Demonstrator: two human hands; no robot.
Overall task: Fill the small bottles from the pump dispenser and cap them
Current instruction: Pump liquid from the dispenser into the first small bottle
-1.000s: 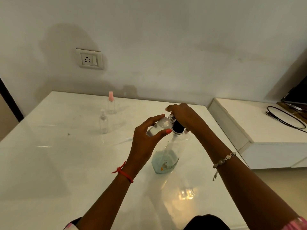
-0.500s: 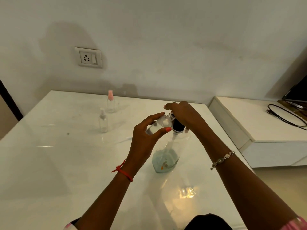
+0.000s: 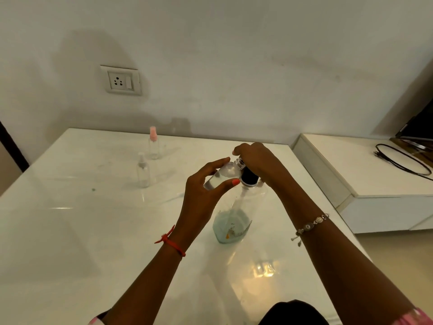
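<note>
Filling looks in hand: fingers of the left hand (image 3: 201, 195) pinch the tilted small bottle (image 3: 220, 177), those of the right hand (image 3: 257, 158) curl over the pump dispenser (image 3: 234, 221), which next calls for a steady press.

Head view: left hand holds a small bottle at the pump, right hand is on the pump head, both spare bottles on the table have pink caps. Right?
Not both: the head view shows a pink cap only on the far spare bottle; the near spare bottle has a whitish one. The rest stands.
</note>
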